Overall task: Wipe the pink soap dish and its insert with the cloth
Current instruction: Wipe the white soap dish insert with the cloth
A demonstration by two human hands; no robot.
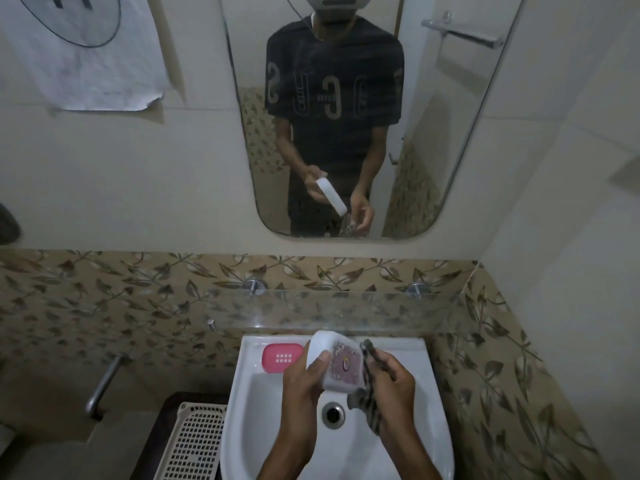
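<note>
Over the white sink [408,393] my left hand [303,382] grips a white rounded soap dish part [329,346], tilted, its pinkish patterned face toward me. My right hand [393,377] is closed on a dark striped cloth [365,401], which touches the dish part's right edge and hangs down toward the drain. A pink soap dish piece [282,357] with a grid of small white holes lies flat on the sink's back left ledge, apart from both hands.
The drain [333,414] is right below the hands. A glass shelf [346,310] juts out above the sink's back. A perforated plastic basket [194,441] stands at the lower left, a metal pipe [104,382] sticks from the left wall, and a mirror [346,116] hangs above.
</note>
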